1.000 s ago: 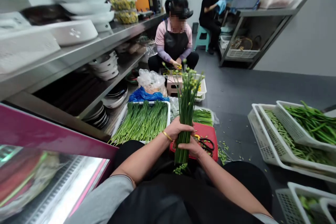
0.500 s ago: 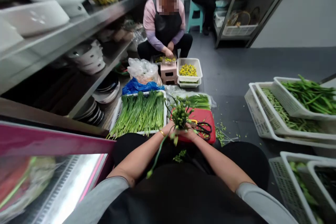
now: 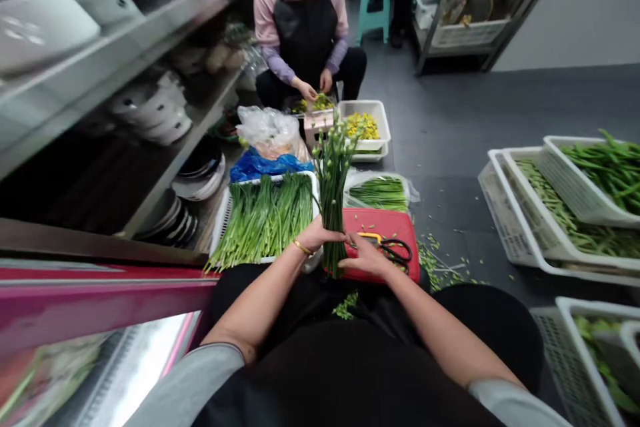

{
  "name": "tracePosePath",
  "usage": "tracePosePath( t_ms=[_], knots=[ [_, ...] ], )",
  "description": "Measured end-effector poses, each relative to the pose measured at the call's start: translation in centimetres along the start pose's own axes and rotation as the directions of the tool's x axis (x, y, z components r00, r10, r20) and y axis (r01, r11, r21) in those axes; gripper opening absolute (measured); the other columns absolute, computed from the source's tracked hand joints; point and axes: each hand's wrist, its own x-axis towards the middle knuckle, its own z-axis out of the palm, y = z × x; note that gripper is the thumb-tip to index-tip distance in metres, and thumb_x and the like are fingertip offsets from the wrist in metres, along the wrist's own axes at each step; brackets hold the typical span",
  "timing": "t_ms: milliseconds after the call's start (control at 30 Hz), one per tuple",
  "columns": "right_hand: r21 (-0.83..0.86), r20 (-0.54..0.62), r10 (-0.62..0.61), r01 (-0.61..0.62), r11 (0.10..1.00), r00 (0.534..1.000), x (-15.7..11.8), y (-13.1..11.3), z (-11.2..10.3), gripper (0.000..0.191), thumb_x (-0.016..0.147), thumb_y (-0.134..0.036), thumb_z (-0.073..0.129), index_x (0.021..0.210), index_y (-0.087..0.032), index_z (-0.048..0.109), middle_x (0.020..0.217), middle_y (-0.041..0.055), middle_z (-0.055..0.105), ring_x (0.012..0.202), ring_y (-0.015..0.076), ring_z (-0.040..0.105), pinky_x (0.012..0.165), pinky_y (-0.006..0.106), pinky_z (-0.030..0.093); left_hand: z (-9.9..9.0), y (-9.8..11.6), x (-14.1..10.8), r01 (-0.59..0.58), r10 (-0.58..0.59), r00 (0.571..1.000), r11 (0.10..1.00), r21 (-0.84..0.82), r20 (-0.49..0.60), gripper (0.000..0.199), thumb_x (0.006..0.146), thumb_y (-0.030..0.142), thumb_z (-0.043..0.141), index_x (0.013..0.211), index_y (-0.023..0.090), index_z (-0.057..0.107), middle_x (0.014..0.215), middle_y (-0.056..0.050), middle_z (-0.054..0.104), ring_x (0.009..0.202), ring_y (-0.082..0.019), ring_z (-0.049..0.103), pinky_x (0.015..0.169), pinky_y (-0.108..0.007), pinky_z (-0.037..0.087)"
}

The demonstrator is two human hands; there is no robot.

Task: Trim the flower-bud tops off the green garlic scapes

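Note:
A bunch of flowering chives [image 3: 334, 180] stands upright before me, buds at the top, cut ends low. My left hand [image 3: 320, 237] is wrapped round its lower part, a gold bangle on the wrist. From the right, my right hand [image 3: 369, 259] closes on the stems near the bottom; some of its fingers are hidden. Just beyond that hand, black-handled scissors [image 3: 399, 252] and something with a yellow edge [image 3: 371, 238] lie on a red board or lid [image 3: 403, 225]. Small green trimmings [image 3: 346, 305] rest on my black apron [image 3: 310, 353].
At left, a white basket [image 3: 316, 187] holds long green stems, below a steel shelf [image 3: 165, 27] with bowls. Opposite, a co-worker [image 3: 305, 20] handles yellow flowers beside a white basket [image 3: 385, 127]. Vegetable baskets [image 3: 500, 213] stand at right. Scraps [image 3: 440, 260] litter the floor.
The bunch has swung from pointing its buds toward me to standing upright. My right hand has shifted slightly down and right along the stems. The co-worker's hands have moved apart.

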Motion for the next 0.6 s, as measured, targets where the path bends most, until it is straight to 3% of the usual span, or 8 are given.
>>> tracePosePath(
  t_ms=[33, 100, 167, 267, 367, 500, 567, 600],
  knots=[
    [-0.177, -0.024, 0.06, -0.063, 0.982, 0.998, -0.6, 0.3, -1.1, 0.063, 0.082, -0.044, 0.065, 0.135, -0.016, 0.045, 0.13, 0.0139, 0.055, 0.121, 0.025, 0.052, 0.103, 0.037, 0.042, -0.6, 0.7, -0.4, 0.033, -0.033, 0.999, 0.999, -0.034, -0.018, 0.028, 0.049, 0.026, 0.079, 0.066, 0.013, 0.06, 0.06, -0.002, 0.064, 0.057, -0.015, 0.061, 0.061, -0.029, 0.05],
    [-0.501, -0.099, 0.213, -0.233, 0.833, 0.972, -1.9, 1.2, -3.0, 0.049, 0.093, -0.04, 0.048, 0.132, -0.011, 0.048, 0.127, 0.0191, 0.055, 0.12, 0.0263, 0.053, 0.1, 0.037, 0.041, -1.6, 1.7, -1.1, 0.102, -0.107, 0.993, 0.99, -0.092, -0.054, 0.03, 0.048, 0.023, 0.078, 0.07, 0.013, 0.059, 0.055, 0.0, 0.062, 0.051, -0.014, 0.059, 0.056, -0.029, 0.049],
    [-0.646, -0.139, 0.336, -0.342, 0.682, 0.932, -3.4, 2.2, -4.2, 0.041, 0.093, -0.033, 0.047, 0.121, -0.006, 0.056, 0.118, 0.0245, 0.058, 0.114, 0.0317, 0.056, 0.096, 0.041, 0.043, -2.3, 2.1, -1.5, 0.171, -0.184, 0.978, 0.978, -0.122, -0.1, 0.031, 0.048, 0.021, 0.076, 0.071, 0.014, 0.057, 0.053, 0.001, 0.06, 0.05, -0.014, 0.058, 0.055, -0.03, 0.05],
    [-0.674, -0.136, 0.405, -0.384, 0.631, 0.904, -5.0, 3.0, -4.2, 0.035, 0.089, -0.02, 0.048, 0.117, -0.001, 0.058, 0.116, 0.0288, 0.058, 0.109, 0.0354, 0.058, 0.092, 0.043, 0.043, -2.7, 2.2, -1.3, 0.296, -0.291, 0.942, 0.955, 0.007, -0.167, 0.025, 0.051, 0.017, 0.072, 0.064, 0.015, 0.052, 0.049, 0.0, 0.058, 0.048, -0.015, 0.057, 0.053, -0.029, 0.049],
    [-0.666, -0.138, 0.434, -0.408, 0.625, 0.89, -5.3, 3.0, -3.5, 0.035, 0.088, -0.015, 0.047, 0.117, 0.0, 0.058, 0.115, 0.0288, 0.06, 0.11, 0.0336, 0.059, 0.094, 0.042, 0.042, -3.3, 3.8, -0.9, 0.345, -0.279, 0.931, 0.883, 0.317, -0.236, 0.024, 0.051, 0.009, 0.066, 0.061, 0.018, 0.047, 0.045, 0.004, 0.054, 0.042, -0.013, 0.052, 0.046, -0.026, 0.044],
    [-0.623, -0.106, 0.486, -0.439, 0.647, 0.868, -4.8, 2.0, -3.7, 0.027, 0.079, -0.021, 0.062, 0.1, -0.004, 0.067, 0.103, 0.0251, 0.067, 0.102, 0.0314, 0.062, 0.092, 0.041, 0.043, -4.5, 7.2, -0.7, 0.322, -0.149, 0.943, 0.633, 0.704, -0.298, 0.028, 0.044, 0.002, 0.064, 0.063, 0.018, 0.05, 0.043, 0.008, 0.051, 0.039, -0.01, 0.048, 0.042, -0.019, 0.038],
    [-0.601, -0.07, 0.513, -0.447, 0.662, 0.855, -5.3, 1.2, -4.5, 0.025, 0.073, -0.025, 0.068, 0.09, -0.007, 0.069, 0.094, 0.022, 0.069, 0.093, 0.0299, 0.065, 0.083, 0.038, 0.046, -4.7, 7.8, -1.1, 0.398, -0.19, 0.916, 0.541, 0.741, -0.353, 0.026, 0.044, 0.001, 0.065, 0.06, 0.017, 0.051, 0.042, 0.007, 0.05, 0.039, -0.011, 0.049, 0.043, -0.021, 0.04],
    [-0.59, -0.051, 0.52, -0.446, 0.673, 0.852, -6.0, 0.9, -5.1, 0.025, 0.071, -0.029, 0.069, 0.084, -0.008, 0.07, 0.088, 0.0202, 0.07, 0.088, 0.0287, 0.066, 0.078, 0.035, 0.047, -4.7, 7.5, -1.3, 0.435, -0.223, 0.899, 0.54, 0.72, -0.376, 0.024, 0.045, 0.002, 0.065, 0.058, 0.017, 0.052, 0.041, 0.005, 0.05, 0.039, -0.013, 0.05, 0.043, -0.023, 0.042]
  ],
)
